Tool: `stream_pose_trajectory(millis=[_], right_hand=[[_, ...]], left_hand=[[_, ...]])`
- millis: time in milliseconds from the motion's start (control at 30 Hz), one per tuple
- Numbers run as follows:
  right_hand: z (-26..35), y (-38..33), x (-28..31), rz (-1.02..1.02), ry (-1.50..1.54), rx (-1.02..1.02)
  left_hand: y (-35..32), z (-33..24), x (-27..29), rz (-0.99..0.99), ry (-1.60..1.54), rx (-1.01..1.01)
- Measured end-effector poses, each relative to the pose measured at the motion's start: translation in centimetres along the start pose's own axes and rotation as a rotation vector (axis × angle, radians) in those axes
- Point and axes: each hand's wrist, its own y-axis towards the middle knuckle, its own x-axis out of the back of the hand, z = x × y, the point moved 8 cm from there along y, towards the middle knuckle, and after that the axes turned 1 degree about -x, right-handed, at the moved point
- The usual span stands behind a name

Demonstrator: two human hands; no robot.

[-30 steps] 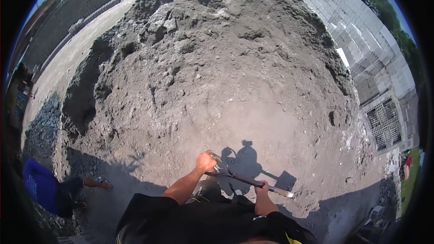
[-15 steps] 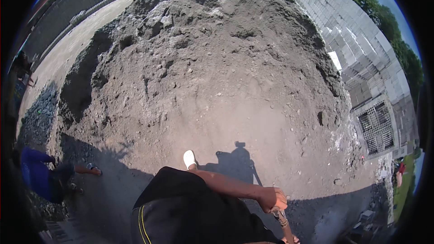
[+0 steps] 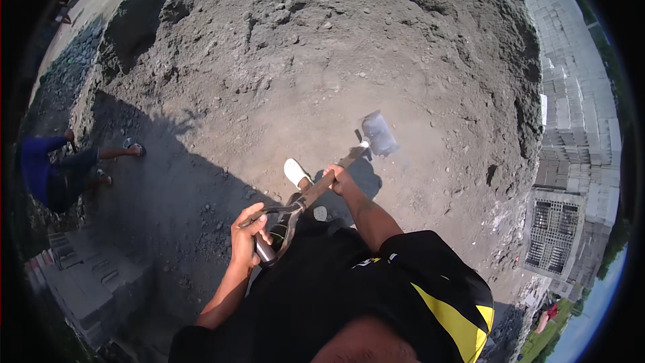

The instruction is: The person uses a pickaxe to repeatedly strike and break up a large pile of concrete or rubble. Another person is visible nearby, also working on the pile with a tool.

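A shovel with a flat grey metal blade and a brown shaft slants from my body out over the dusty ground. My left hand is closed round its end handle, low and left of the middle. Farther along the shaft, my right hand is wrapped round it, nearer the blade. The blade lies ahead and to the right; no load shows on it, and I cannot tell whether it touches the ground. Loose grey soil spreads around it. Beside the shaft is a white shoe on my foot.
A high, rough soil bank rises ahead. At left, a co-worker in a blue top stands bent over. Grey blocks are stacked at lower left. A block wall and a lattice panel line the right.
The shovel has swung from the lower right round to the front, its blade now in view. Both hands moved with it, the left one to the left. My view has tilted downward.
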Motion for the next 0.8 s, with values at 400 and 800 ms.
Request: stream_pose_trajectory(millis=[400, 800], right_hand=[[4.4, 2.3, -20.3, 0.221, -0.781, -0.086], [14.0, 2.8, -27.9, 0.237, -0.542, 0.03]], left_hand=[[28.2, 2.3, -5.3, -0.448, -0.707, -0.205], [34.7, -5.2, -14.1, -0.417, -0.662, -0.178]])
